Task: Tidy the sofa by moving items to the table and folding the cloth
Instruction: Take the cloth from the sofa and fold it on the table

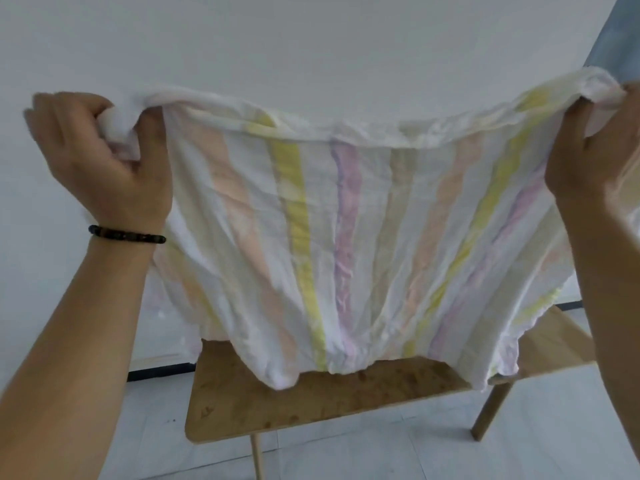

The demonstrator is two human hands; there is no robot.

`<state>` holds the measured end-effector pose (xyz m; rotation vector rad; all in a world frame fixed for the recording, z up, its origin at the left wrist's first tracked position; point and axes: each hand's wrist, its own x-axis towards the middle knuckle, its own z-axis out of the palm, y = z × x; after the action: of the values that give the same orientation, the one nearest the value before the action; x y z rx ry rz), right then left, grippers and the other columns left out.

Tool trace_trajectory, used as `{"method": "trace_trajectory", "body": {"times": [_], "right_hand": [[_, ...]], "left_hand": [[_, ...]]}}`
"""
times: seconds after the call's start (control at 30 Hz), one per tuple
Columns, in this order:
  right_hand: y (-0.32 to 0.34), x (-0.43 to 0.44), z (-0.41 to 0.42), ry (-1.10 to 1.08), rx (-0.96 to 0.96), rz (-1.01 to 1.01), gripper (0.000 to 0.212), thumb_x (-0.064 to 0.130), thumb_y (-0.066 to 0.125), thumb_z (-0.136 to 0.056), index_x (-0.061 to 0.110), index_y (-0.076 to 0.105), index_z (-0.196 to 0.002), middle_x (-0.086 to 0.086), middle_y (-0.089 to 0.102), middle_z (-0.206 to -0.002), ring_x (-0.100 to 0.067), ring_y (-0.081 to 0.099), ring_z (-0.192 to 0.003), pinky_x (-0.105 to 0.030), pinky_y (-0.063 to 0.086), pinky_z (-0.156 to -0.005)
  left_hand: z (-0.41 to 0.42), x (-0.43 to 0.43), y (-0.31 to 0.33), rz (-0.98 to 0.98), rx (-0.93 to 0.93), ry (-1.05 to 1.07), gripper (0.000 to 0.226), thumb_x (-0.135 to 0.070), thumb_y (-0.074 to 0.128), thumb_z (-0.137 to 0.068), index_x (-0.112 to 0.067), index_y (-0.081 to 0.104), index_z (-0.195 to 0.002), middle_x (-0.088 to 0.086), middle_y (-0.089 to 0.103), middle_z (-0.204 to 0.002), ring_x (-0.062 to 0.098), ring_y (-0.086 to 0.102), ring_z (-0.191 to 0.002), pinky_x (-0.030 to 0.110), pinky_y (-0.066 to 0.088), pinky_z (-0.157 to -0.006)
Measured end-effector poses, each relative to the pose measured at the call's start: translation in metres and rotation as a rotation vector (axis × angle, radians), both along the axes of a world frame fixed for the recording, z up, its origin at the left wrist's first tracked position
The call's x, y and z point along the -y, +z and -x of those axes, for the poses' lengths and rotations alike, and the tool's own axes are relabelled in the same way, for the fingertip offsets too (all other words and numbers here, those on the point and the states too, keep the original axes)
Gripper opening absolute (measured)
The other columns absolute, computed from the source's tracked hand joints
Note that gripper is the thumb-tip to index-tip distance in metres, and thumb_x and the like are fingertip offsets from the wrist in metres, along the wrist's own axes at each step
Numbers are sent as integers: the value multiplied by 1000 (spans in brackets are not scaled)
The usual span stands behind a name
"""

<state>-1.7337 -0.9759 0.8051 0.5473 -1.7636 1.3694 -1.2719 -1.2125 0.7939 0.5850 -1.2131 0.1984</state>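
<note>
Cloth (346,237) hung spread wide between both raised hands, a thin white sheet crossed by pale stripes of peach, yellow, purple and tan running top to bottom. The left hand (100,150) was clenched around a bunched top corner, knuckles turned away from the camera, and a dark beaded bracelet (126,234) circled that wrist. The right hand (588,157) pinched the opposite top corner between thumb and fingers, with the gathered fabric bulging above the grip at the frame's right edge. The upper hem sagged slightly between the two grips. The lower edge hung loose and wrinkled in front of a wooden counter (311,403), covering its far part; whether the fabric touched the surface could not be told. The counter's brown top was mottled with darker marks, and it stood on slanted wooden legs over a pale tiled floor (398,455). A plain white wall (277,39) filled the background.
</note>
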Motion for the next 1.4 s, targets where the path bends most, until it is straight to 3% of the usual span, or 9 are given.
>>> {"method": "trace_trajectory", "body": {"times": [0.1, 0.23, 0.37, 0.5, 0.6, 0.9, 1.17, 1.27, 1.4], "right_hand": [[-8, 6, 4, -16, -129, 53, 42, 56, 43, -98, 16, 52, -107, -5, 54, -127, -16, 53, -117, -34, 43, -102], [-31, 25, -5, 11, -257, -24, 14, 51, 50, -97, 42, 39, -98, -15, 56, -113, -30, 57, -106, -46, 48, -91], [-71, 45, -15, 100, -354, -148, 24, 23, 62, -90, 2, 53, -97, -12, 47, -123, -36, 47, -117, -43, 40, -101], [-120, 88, 23, 86, -238, -303, 30, 33, 62, -91, 6, 51, -100, -23, 50, -129, -43, 46, -123, -51, 39, -103], [-166, 136, 65, 58, -116, -486, 37, 44, 56, -92, 9, 52, -103, -20, 48, -134, -40, 43, -126, -45, 34, -107], [-326, 312, 191, 167, 344, -1041, 58, 45, 49, -84, 4, 58, -123, -24, 40, -143, -49, 40, -125, -49, 25, -110], [-430, 397, 216, 337, 564, -1311, 58, 32, 62, -91, 5, 45, -140, -26, 31, -148, -49, 39, -129, -52, 32, -110], [-454, 398, 196, 497, 668, -1470, 84, 27, 64, -91, 7, 15, -156, -28, 0, -161, -50, 25, -143, -53, 25, -115], [-470, 368, 121, 576, 588, -1339, 85, 33, 57, -92, 3, 10, -156, -32, -7, -160, -50, 15, -146, -52, 27, -115]], "left_hand": [[12, 1, -7, 49, 27, -45, 20, -40, 58, -95, -42, 39, -89, 9, 53, -80, 39, 57, -76, 56, 46, -72], [39, 12, -26, 26, 74, -29, 28, -37, 58, -96, -21, 48, -75, 16, 54, -73, 25, 53, -75, 58, 44, -70], [69, 31, -56, 29, 175, 14, 32, -34, 61, -95, -11, 49, -75, -13, 44, -88, 18, 43, -83, 54, 45, -71], [95, 81, -98, -28, 386, 186, 34, -32, 60, -94, -7, 51, -72, -7, 48, -92, 33, 54, -79, 46, 44, -74], [116, 146, -148, -259, 599, 337, 38, -38, 48, -94, -7, 55, -72, 18, 56, -91, 35, 54, -82, 42, 37, -82], [196, 311, -304, -1320, 1216, 352, 59, -53, 30, -99, -5, 65, -103, 24, 50, -108, 41, 47, -103, 47, 44, -84], [248, 353, -381, -1587, 1164, 154, 59, -52, 41, -97, -10, 45, -137, 23, 33, -142, 44, 49, -119, 49, 40, -103], [246, 326, -399, -1707, 1156, -18, 90, -55, 58, -89, -24, 5, -155, 13, -13, -162, 31, 23, -145, 34, 24, -113], [203, 256, -429, -1627, 923, -131, 90, -46, 61, -90, -21, 5, -156, 14, -15, -161, 28, 2, -150, 39, 24, -116]]}}
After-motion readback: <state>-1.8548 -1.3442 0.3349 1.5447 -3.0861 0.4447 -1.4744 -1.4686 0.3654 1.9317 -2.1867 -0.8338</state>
